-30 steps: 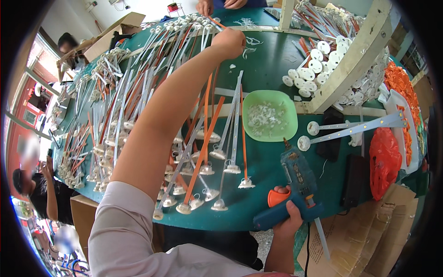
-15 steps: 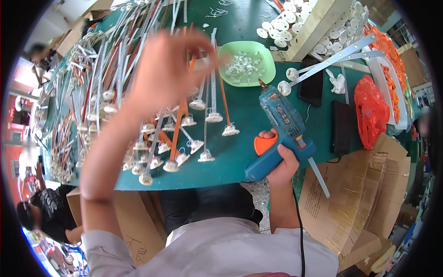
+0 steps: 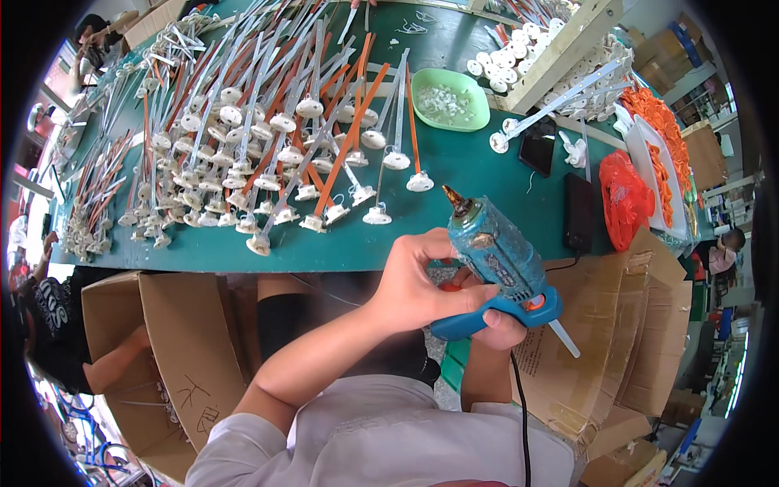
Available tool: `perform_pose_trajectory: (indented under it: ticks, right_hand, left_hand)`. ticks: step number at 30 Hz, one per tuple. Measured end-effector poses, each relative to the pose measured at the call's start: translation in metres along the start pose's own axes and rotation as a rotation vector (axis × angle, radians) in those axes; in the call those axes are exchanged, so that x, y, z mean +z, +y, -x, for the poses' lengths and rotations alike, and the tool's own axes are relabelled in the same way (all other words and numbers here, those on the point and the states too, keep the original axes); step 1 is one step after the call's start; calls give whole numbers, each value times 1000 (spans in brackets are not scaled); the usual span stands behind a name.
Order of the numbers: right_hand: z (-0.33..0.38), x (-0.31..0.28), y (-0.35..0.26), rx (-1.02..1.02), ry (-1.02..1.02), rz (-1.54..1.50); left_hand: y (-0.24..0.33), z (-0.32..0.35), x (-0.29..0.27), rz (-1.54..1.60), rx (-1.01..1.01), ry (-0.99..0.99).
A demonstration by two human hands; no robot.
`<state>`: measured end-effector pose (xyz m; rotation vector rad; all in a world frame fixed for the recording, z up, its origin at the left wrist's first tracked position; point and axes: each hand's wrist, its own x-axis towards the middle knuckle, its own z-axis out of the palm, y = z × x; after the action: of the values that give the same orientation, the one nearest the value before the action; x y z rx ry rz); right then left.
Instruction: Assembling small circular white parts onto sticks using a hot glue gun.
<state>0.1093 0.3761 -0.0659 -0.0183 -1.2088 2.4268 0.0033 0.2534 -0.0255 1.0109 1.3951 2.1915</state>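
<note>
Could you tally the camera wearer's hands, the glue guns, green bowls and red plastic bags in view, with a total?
Wearer's hands (left hand, right hand): 2
Glue gun: 1
Green bowl: 1
Red plastic bag: 1
Total: 5

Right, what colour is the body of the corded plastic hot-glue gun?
The hot-glue gun's plastic body is teal-blue, best seen in the head view.

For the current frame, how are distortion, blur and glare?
Head view: black fisheye border, the table edge nearest the wearer bowing slightly; glue gun, left hand and right hand fairly sharp, no obvious motion smear; also in the head view, bright light washing out the lower-left rim.
</note>
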Motion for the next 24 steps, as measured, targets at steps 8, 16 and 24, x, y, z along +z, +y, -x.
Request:
perform_pose_trajectory:
  ticks: [8,16,24]
  right_hand:
    - [21,17,-7,-124,-111,70]
    - [5,7,-24,189,-292,207]
    - [-60,-33,-50,-27,-13,529]
  left_hand:
    - [-1,16,-27,239,-211,-280]
    - [30,54,-79,432,-368,103]
    - [38,183,-134,-290,-359,168]
